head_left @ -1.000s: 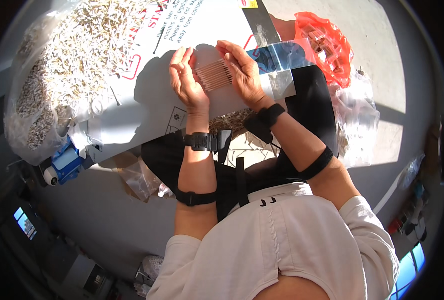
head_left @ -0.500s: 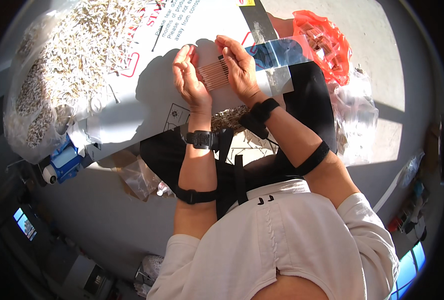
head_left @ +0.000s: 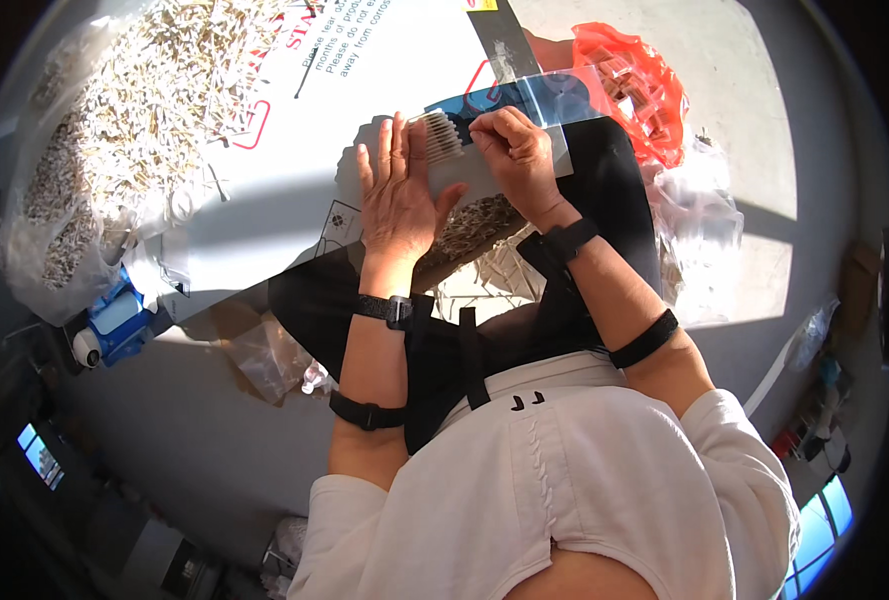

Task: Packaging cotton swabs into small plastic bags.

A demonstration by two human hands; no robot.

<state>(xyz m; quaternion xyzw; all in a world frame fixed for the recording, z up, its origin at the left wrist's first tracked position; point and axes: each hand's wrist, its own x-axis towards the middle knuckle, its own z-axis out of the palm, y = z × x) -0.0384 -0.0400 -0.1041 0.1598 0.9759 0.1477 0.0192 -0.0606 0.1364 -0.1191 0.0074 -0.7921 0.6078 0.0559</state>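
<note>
A neat row of thin pale sticks with dark tips (head_left: pixel 445 137) lies side by side on the white printed board (head_left: pixel 295 165). My left hand (head_left: pixel 401 200) rests flat with fingers stretched out, its fingers against the left end of the row. Just off the dark tips, my right hand (head_left: pixel 523 160) has its thumb and forefinger pinched together. Whatever may be between them is too small to make out. Beyond that hand lies a clear bluish plastic strip (head_left: pixel 555 95).
A large clear bag (head_left: pixel 25 235) with a heap of loose sticks (head_left: pixel 155 110) spreads over the board's left side. At the right is a red plastic bag (head_left: pixel 677 110) holding small brown packets. A blue and white device (head_left: pixel 120 322) sits by the board's left corner.
My left hand has turned from cupped on edge to flat. My right hand has moved right, off the sticks, and closed into a pinch. The row has shifted slightly up.
</note>
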